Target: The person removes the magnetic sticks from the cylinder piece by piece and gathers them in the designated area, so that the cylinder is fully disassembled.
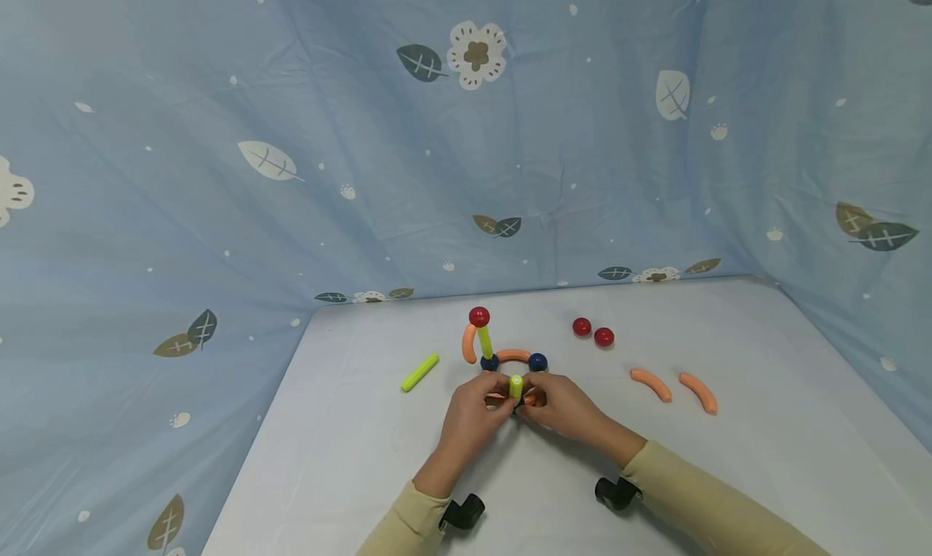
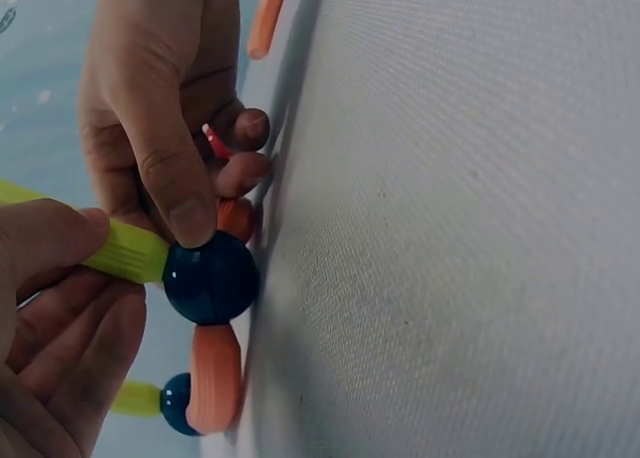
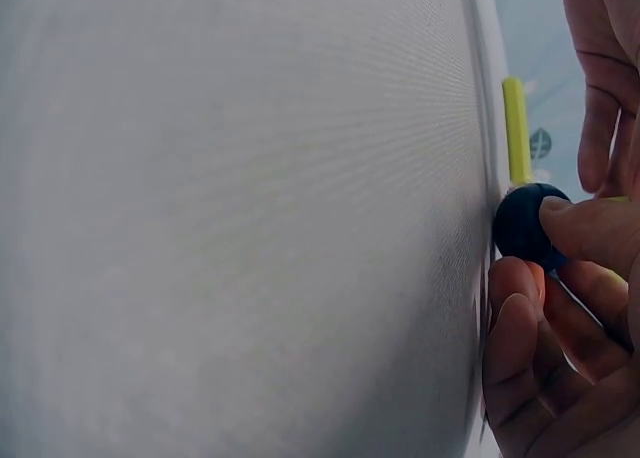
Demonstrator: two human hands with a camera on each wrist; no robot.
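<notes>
Head view: blue cloth [image 1: 379,95] reads "autifu"; left fingers [image 2: 45,238] pinch a yellow rod [image 2: 135,252], right fingers [image 2: 165,168] a navy ball [image 2: 212,286].

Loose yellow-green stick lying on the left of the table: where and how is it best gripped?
Probably at the middle of the loose stick, from above, thumb and fingers across its long sides. It is straight and slim and lies flat, with nothing touching it. The left hand is nearer, though it pinches another yellow-green stick.

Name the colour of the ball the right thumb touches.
Dark blue; the ball shows best in the left wrist view.
</notes>
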